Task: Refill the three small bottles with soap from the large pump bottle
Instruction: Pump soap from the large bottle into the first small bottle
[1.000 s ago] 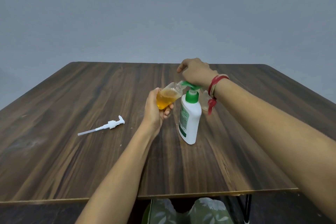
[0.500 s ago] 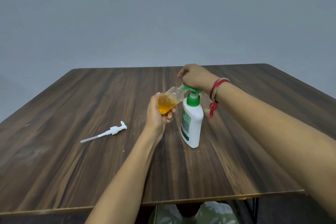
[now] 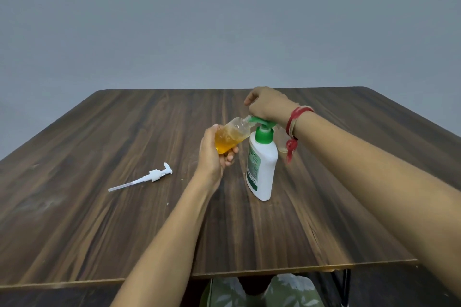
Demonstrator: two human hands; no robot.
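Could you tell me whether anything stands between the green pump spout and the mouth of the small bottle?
Nothing visible does. The left hand holds the small bottle tilted, its mouth right at the tip of the green spout, while the right hand rests on the pump.

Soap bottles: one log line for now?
left hand: holds tilted clear small bottle of orange soap; right hand: presses green pump of white large bottle; loose white pump: on wooden table
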